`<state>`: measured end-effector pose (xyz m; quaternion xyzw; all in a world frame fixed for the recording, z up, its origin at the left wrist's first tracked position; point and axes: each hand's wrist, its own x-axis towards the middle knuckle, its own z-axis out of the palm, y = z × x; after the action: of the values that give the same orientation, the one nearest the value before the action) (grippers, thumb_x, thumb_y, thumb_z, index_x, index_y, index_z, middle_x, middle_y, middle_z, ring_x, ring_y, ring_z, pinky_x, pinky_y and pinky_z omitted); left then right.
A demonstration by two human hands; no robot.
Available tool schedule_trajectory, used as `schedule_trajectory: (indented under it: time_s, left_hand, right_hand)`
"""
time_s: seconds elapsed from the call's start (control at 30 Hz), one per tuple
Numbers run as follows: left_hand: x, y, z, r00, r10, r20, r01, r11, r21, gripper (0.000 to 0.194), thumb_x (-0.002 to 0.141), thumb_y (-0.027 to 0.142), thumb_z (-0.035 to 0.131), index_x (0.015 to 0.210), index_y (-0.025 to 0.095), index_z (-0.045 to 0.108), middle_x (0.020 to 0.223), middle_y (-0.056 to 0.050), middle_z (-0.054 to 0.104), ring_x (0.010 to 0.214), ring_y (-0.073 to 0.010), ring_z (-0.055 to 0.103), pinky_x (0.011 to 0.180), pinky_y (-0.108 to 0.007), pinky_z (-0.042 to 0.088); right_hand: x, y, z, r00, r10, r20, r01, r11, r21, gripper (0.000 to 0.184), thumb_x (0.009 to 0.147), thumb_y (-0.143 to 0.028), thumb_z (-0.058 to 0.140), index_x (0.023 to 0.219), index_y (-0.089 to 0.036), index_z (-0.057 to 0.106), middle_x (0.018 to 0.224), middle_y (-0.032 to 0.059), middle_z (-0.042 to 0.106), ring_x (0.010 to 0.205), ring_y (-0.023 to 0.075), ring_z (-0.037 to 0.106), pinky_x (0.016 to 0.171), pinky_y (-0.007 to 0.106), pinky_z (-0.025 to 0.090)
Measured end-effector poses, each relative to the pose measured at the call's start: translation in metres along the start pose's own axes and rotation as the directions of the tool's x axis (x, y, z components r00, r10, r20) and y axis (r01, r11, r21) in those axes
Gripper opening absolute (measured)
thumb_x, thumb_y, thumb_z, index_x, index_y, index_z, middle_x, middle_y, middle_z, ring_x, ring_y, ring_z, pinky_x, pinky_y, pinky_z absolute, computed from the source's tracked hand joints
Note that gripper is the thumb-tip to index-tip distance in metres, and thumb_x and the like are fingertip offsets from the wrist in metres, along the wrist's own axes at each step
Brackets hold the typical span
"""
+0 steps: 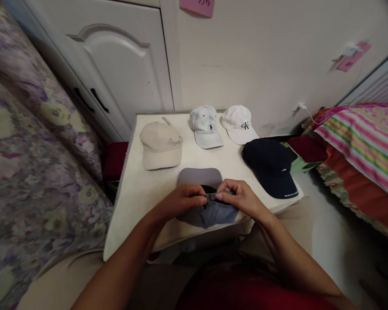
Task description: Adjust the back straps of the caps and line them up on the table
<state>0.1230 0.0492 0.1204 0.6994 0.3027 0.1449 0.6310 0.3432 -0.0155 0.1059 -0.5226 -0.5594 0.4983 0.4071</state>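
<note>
A blue-grey baseball cap (210, 215) lies at the table's near edge, its brim pointing away from me and its back strap towards me. My left hand (189, 198) pinches the left side of the adjustable strap (211, 197) between thumb and fingers, beside the metal buckle. On the other side my right hand (234, 193) pinches the strap's right part the same way. Beyond the hands stand a beige cap (160, 144), a pale blue cap (205, 125) with a small dark logo and a white cap (239, 124) with dark letters. A navy cap (268, 161) sits to the right.
The caps rest on a small cream-covered table (132, 193) against a white wall (245, 56). A flowered curtain (35, 150) hangs at left beside a white cabinet door (126, 60). At right are a green box (302, 155) and a bed with a striped cover (365, 146).
</note>
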Motion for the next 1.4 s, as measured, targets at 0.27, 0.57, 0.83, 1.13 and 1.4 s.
schedule_trajectory:
  time_s: [0.27,0.57,0.83,1.13,1.4]
  left_hand:
    - [-0.001,0.008,-0.004,0.993,0.072,0.091,-0.079,0.994,0.078,0.022,0.085,0.038,0.063,0.077,0.017,0.065,0.067,0.003,0.055,0.063,-0.0113,0.045,0.056,-0.021,0.034]
    - [-0.018,0.023,-0.016,0.979,0.126,0.159,-0.094,0.977,-0.194,0.025,0.087,0.037,0.063,0.081,0.014,0.069,0.081,-0.007,0.074,0.075,-0.0172,0.062,0.071,-0.027,0.044]
    - [-0.03,0.024,-0.008,0.959,0.149,0.243,0.031,0.794,-0.608,0.024,0.086,0.036,0.07,0.083,0.014,0.061,0.077,-0.013,0.077,0.065,-0.0199,0.071,0.057,-0.025,0.052]
    - [-0.036,0.029,0.009,0.95,0.305,0.063,-0.116,0.534,-0.838,0.021,0.084,0.033,0.07,0.081,0.013,0.062,0.062,-0.005,0.07,0.048,-0.0115,0.063,0.045,-0.016,0.045]
    - [-0.034,0.034,0.019,0.941,0.332,0.068,-0.128,0.533,-0.836,0.021,0.087,0.033,0.065,0.079,0.016,0.055,0.059,-0.006,0.069,0.043,-0.0118,0.059,0.043,-0.016,0.044]
  right_hand:
    - [0.002,-0.007,-0.001,0.997,0.02,0.07,-0.024,0.998,0.061,0.028,0.076,-0.041,0.077,0.074,-0.016,0.066,0.062,-0.0037,0.057,0.055,0.0083,0.046,0.052,0.021,0.034]
    - [0.001,-0.005,-0.033,0.897,0.049,0.438,-0.094,0.992,0.081,0.031,0.069,-0.037,0.085,0.083,-0.015,0.068,0.067,-0.0049,0.06,0.057,0.0073,0.051,0.054,0.018,0.039]
    - [-0.004,-0.019,-0.051,0.834,-0.039,0.55,-0.164,0.935,0.316,0.041,0.064,-0.043,0.087,0.071,-0.016,0.059,0.059,-0.0052,0.059,0.048,0.0067,0.05,0.046,0.016,0.04]
    - [-0.008,-0.026,-0.021,0.886,-0.077,0.458,-0.276,0.705,0.653,0.046,0.051,-0.043,0.093,0.067,-0.016,0.059,0.059,-0.0027,0.062,0.045,0.0072,0.055,0.047,0.017,0.048]
    - [-0.002,0.009,-0.01,0.714,-0.041,0.699,-0.272,0.904,0.33,0.07,0.039,-0.073,0.084,0.074,-0.014,0.069,0.06,0.0082,0.069,0.05,0.0192,0.063,0.051,0.031,0.055]
